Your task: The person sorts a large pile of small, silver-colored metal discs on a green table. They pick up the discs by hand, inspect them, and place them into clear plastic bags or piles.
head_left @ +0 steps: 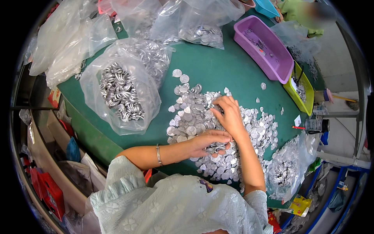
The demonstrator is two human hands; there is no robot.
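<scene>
1. Green table (218, 64) lies under everything, with a silver pile (255, 132) of small flat pieces spread over its near middle; directions below run from that pile, twelve being the top of the view.
2. Left hand (208, 141), on the pile's near side, is cupped and half closed around curved silver pieces (215, 148); its fingertips come right up to the right wrist, and I cannot tell whether they touch.
3. Right hand (230, 113) bends over the pile with fingers partly curled, tips down among the pieces; whether it pinches one, I cannot tell.
4. At ten o'clock sits an open clear bag (90, 91) of curved silver pieces; a narrow green strip parts it from the pile.
5. Widest bare stretch: twelve to one o'clock, up to the purple bin (285, 70). A few loose pieces dot the side toward two, where a lime tray (291, 91) stands close beside the bin.
6. Four o'clock is crowded: a clear bag (310, 148) of small silver pieces lies against the pile's margin.
7. Toward nine, the table's curved-looking edge runs beyond the left forearm; the pale shirt (171, 202) hides much of the near edge.
</scene>
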